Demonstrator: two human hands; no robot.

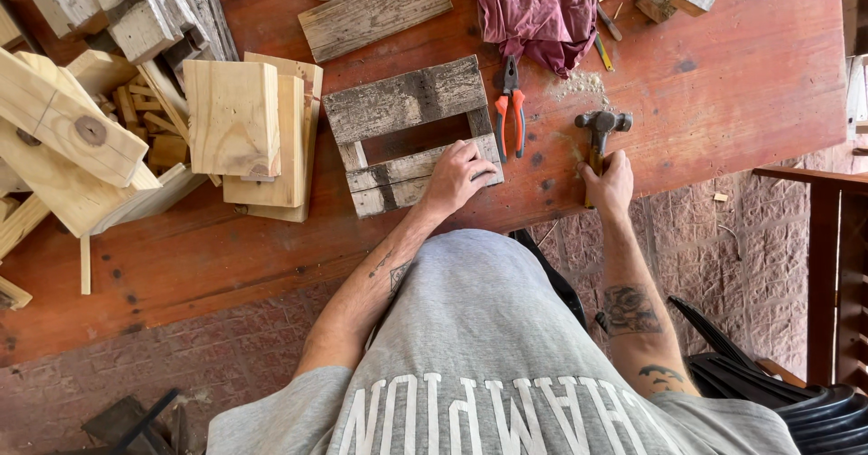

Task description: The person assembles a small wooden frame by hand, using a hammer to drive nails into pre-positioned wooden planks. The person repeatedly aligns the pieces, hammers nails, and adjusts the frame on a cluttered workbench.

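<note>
Bare red surface [723,84] lies open right of the hammer [599,138] and along the near edge, while pliers [510,102] crowd the narrow gap beside the grey slat frame [407,134], a maroon cloth [538,7] blocks behind, and stacked pale wood blocks [244,129] wall off the left.

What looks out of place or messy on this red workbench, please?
A small spill of sawdust lies loose on the red workbench, just above the hammer under the right hand. A crumpled maroon cloth covers some tools. The left hand rests on a weathered wooden frame.
</note>
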